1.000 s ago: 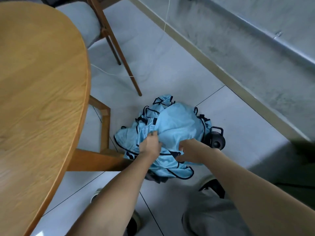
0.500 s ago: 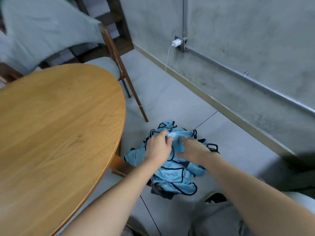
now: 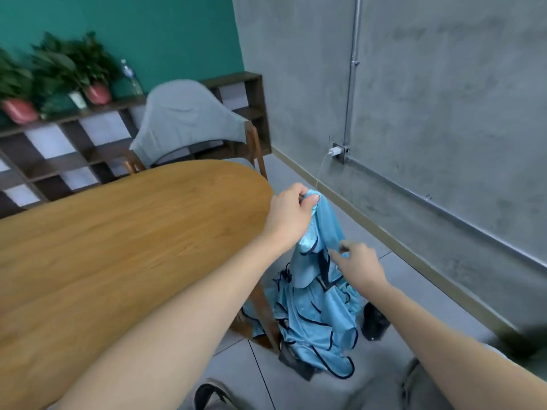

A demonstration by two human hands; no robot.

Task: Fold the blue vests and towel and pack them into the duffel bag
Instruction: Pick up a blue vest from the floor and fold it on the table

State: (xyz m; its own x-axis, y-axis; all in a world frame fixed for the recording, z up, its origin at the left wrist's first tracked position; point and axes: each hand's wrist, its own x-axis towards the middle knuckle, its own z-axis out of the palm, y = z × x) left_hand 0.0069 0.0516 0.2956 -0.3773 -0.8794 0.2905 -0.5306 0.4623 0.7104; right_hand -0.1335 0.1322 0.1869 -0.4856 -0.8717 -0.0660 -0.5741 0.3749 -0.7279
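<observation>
Left hand (image 3: 291, 216) grips the top of a blue vest (image 3: 318, 247), lifting it beside the table (image 3: 118, 232) edge — the vest hangs long axis vertical, top up.
Fabric is light-blue shiny mesh with dark piping, limp and bunched; the lower end trails into a crumpled pile (image 3: 316, 327) of the same cloth on the grey tiled floor, over a dark bag (image 3: 297, 362). Right hand (image 3: 358, 264) is just beside the hanging cloth, fingers loosely spread, holding nothing — contact unclear. Table is rounded wood with visible grain. Grey padded chair (image 3: 186, 119) behind it, concrete wall right.
</observation>
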